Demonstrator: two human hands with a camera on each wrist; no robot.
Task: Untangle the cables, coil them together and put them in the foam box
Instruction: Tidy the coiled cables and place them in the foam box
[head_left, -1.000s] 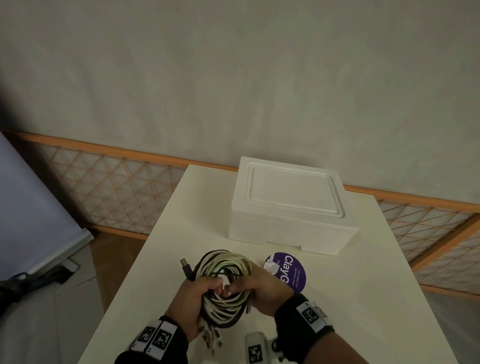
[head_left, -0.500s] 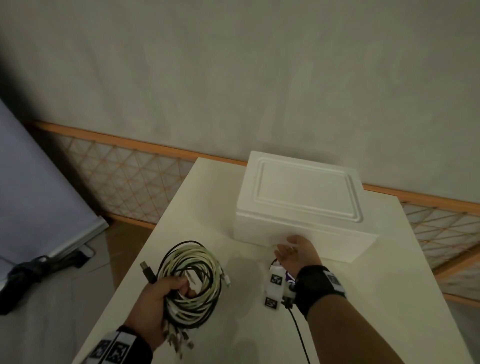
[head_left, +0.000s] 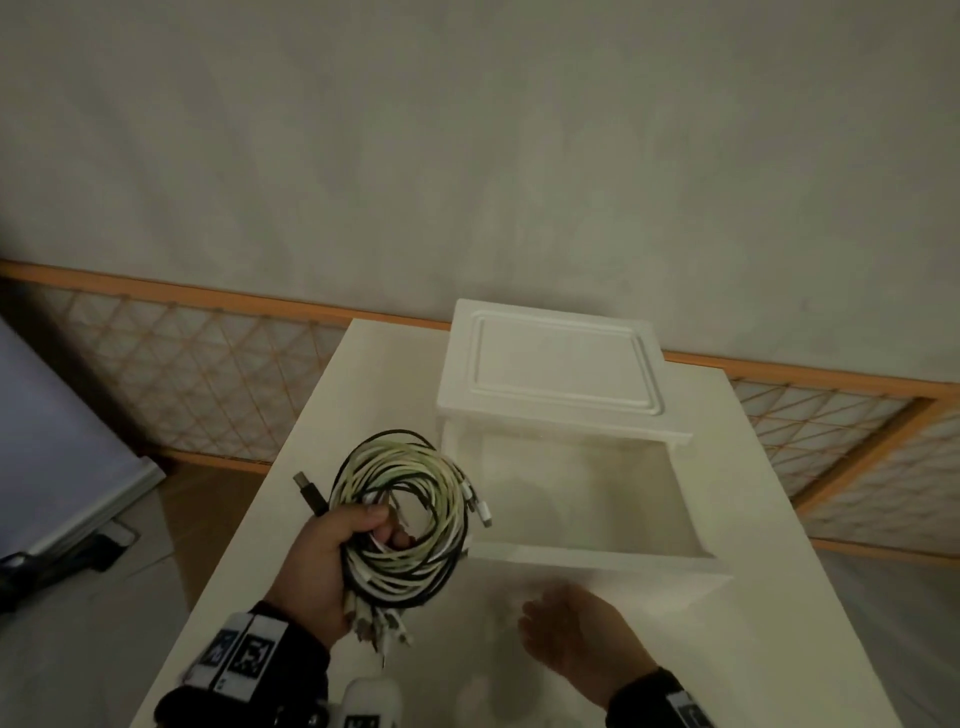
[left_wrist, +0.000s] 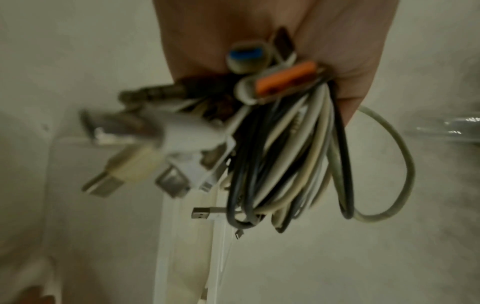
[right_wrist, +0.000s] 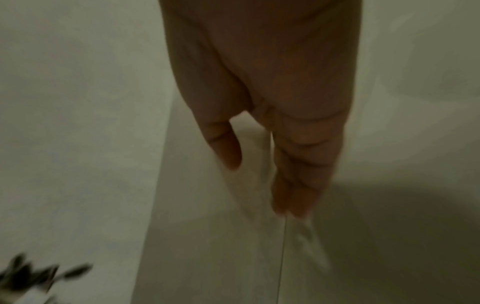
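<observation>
Left hand (head_left: 324, 561) grips the coil of cables (head_left: 402, 514), fingers and thumb curled round the near-left side of the loop; the loop stands roughly upright, and loose plug ends (left_wrist: 135, 156) hang below the fist. Cables appear fully bundled: 1 coil, black and pale strands together.

Foam box (head_left: 582, 558) sits on the table (head_left: 291, 519) with its lid (head_left: 556, 374) pushed back, leaving the cavity exposed. The coil hangs just beside the box's left wall, at its near-left corner, not yet over the opening.

Right hand (head_left: 576, 636) holds nothing, fingers (right_wrist: 298, 185) straight, lying near the box's front wall; contact with it cannot be confirmed.

Assessment: the opening lies to the right of the left hand and slightly beyond it. The box's long axis runs left to right, so the coil laid flat should fit. Left hand is nearer and already loaded.
</observation>
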